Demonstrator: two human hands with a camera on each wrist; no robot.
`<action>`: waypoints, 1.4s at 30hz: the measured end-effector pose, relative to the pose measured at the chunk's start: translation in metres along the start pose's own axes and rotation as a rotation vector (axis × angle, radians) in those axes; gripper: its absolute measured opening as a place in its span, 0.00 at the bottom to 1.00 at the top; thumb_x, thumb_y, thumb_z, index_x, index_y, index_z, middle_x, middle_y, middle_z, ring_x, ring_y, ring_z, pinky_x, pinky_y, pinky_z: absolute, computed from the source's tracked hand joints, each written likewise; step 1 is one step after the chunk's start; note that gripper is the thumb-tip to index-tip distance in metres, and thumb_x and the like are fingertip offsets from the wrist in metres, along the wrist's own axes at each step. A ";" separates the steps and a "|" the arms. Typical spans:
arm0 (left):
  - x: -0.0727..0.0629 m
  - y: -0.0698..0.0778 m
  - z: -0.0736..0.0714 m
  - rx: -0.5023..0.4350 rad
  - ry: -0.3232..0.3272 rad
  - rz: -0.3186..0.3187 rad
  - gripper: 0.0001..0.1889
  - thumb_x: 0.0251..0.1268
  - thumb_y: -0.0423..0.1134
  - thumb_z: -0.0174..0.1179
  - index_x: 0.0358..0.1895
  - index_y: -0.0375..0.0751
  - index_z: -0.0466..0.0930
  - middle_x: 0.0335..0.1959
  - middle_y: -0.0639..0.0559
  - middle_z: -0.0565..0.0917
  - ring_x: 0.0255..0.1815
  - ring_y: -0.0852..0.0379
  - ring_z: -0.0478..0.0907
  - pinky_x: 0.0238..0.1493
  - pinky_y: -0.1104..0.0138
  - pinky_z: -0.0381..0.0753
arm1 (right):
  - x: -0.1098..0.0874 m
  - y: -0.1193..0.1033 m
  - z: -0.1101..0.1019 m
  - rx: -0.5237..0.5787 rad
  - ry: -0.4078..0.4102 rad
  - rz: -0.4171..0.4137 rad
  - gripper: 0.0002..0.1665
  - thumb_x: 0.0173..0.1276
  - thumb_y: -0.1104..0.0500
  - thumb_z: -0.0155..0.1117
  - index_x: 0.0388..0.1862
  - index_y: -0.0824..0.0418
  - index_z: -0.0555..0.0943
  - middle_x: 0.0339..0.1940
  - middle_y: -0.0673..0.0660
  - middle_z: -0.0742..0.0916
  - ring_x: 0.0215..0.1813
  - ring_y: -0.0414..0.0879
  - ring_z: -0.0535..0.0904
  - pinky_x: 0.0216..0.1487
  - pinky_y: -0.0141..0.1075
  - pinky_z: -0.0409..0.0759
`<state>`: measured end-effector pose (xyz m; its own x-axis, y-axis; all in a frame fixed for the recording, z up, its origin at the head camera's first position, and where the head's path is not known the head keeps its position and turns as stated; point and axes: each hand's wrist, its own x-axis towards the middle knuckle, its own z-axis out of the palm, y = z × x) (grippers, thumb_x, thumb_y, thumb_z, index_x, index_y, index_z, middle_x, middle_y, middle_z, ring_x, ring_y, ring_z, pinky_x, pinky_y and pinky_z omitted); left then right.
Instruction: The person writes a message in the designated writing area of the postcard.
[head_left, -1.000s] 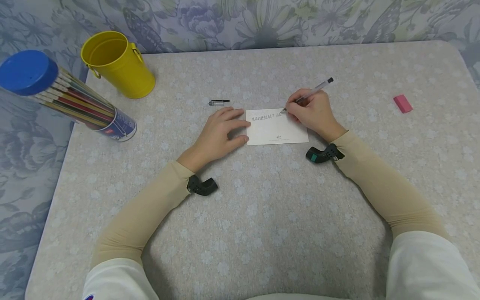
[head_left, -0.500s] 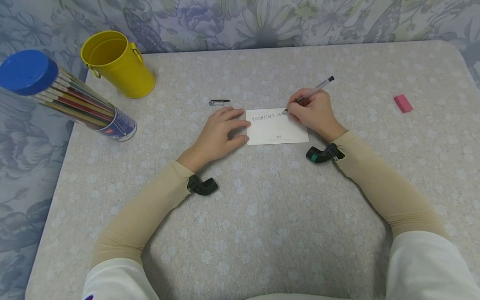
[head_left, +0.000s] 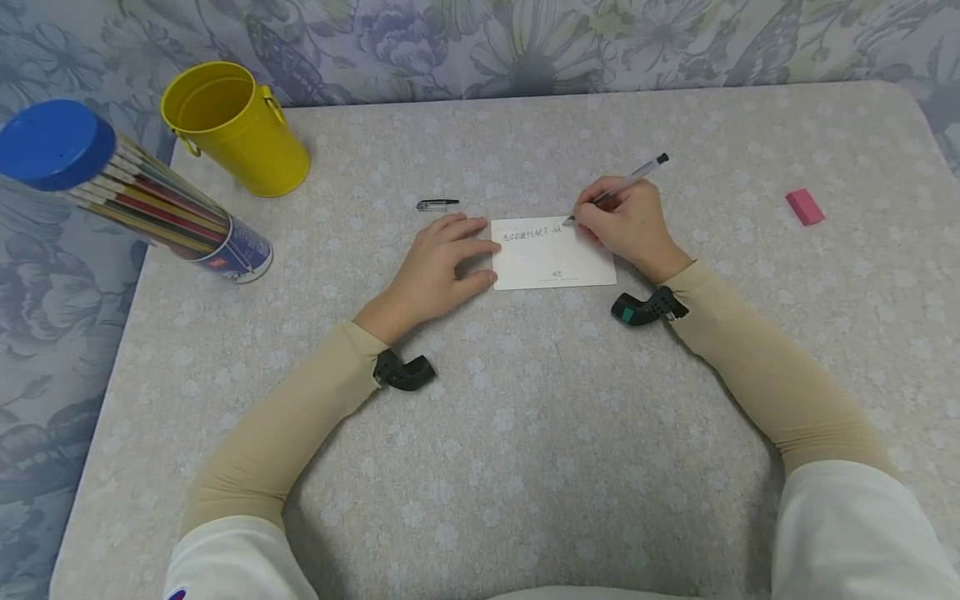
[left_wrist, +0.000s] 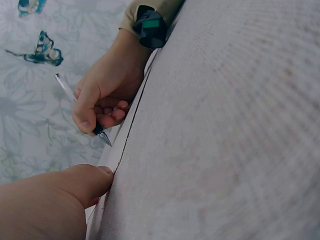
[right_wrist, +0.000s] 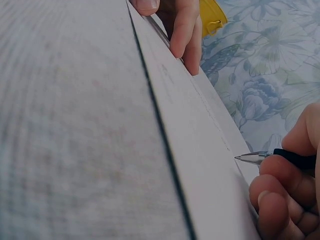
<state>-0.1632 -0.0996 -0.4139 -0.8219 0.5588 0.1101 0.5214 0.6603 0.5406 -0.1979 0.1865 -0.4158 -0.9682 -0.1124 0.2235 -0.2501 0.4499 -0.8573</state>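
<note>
A white card (head_left: 555, 258) lies on the table with a line of handwriting near its top edge and a small printed mark near the bottom. My right hand (head_left: 630, 221) pinches a clear-barrelled pen (head_left: 645, 170), its tip at the end of the written line. In the right wrist view the metal pen tip (right_wrist: 252, 158) is at or just above the card; contact is hard to tell. With fingers spread, my left hand (head_left: 431, 271) rests on the table, thumb and index fingertip touching the card's left edge. A black-clipped pen cap (head_left: 437, 205) lies beyond that hand.
A yellow bucket (head_left: 258, 150) stands at the back left. Beside it is a clear, blue-lidded tube of pencils (head_left: 161, 200). A pink eraser (head_left: 805, 207) lies on the right side of the patterned table (head_left: 525, 467). Behind the table rises a flowered wall (head_left: 525, 50).
The pen tip has shifted very slightly to the right along the written line, with small movements of the right hand. My left hand and the card stay in place.
</note>
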 end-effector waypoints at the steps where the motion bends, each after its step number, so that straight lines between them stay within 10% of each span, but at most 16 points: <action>1: 0.000 0.000 0.000 -0.001 0.001 0.000 0.20 0.67 0.44 0.67 0.59 0.41 0.85 0.73 0.39 0.74 0.79 0.37 0.62 0.80 0.41 0.57 | 0.000 0.000 0.000 0.002 -0.001 0.004 0.10 0.62 0.67 0.60 0.27 0.66 0.88 0.13 0.40 0.81 0.13 0.35 0.68 0.17 0.26 0.64; 42: -0.001 0.001 -0.001 -0.007 -0.007 -0.006 0.20 0.68 0.44 0.67 0.60 0.41 0.85 0.74 0.39 0.74 0.79 0.37 0.62 0.80 0.41 0.58 | -0.001 -0.001 0.001 -0.003 0.011 0.022 0.10 0.62 0.67 0.60 0.27 0.66 0.87 0.11 0.42 0.80 0.13 0.35 0.70 0.17 0.26 0.65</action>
<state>-0.1618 -0.1000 -0.4125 -0.8233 0.5585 0.1011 0.5148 0.6599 0.5473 -0.1967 0.1856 -0.4156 -0.9735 -0.0922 0.2095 -0.2283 0.4550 -0.8607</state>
